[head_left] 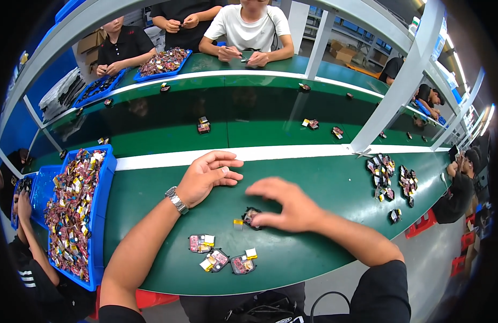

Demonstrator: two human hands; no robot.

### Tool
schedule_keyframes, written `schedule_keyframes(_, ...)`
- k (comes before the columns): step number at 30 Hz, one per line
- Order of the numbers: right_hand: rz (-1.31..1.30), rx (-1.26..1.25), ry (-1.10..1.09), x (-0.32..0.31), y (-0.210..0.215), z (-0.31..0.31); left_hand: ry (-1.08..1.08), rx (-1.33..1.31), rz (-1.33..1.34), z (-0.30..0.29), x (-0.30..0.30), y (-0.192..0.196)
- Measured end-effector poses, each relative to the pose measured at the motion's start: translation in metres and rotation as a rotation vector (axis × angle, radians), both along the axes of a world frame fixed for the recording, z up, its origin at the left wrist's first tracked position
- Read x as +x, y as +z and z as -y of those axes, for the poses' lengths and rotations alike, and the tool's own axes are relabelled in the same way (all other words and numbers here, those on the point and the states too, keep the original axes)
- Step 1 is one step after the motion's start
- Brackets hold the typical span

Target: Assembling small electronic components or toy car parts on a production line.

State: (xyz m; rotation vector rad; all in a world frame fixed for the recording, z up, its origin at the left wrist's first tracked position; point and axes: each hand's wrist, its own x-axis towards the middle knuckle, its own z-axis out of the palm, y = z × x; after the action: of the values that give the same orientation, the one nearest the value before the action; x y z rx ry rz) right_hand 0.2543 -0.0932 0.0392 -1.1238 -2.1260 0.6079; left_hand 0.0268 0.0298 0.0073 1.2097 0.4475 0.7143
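My left hand hovers over the green workbench, open, its fingers stretched to the right and slightly bent, with nothing in it. A metal-banded watch is on that wrist. My right hand is open, thumb and fingers spread apart, over a small black-cased circuit board unit. The thumb partly covers this unit; whether they touch I cannot tell. A yellow and silver battery sticks out at its left. Closer to me lie three similar units with red boards and white-and-yellow batteries.
A blue bin heaped with circuit boards stands at the left. More units are clustered at the right. Beyond a white rail, a green conveyor belt carries scattered units. A grey metal post rises at the right. Several people work around.
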Motion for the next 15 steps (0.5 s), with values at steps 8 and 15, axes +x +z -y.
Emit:
schedule_keyframes(8, 0.251, 0.234, -1.181, 0.201, -0.055, -0.13, -0.048, -0.002, 0.038, -0.002, 0.012, -0.002)
schedule_keyframes(15, 0.31, 0.093, -1.165, 0.169, -0.043, -0.146, -0.021, 0.002, -0.004, 0.0, 0.003, -0.001)
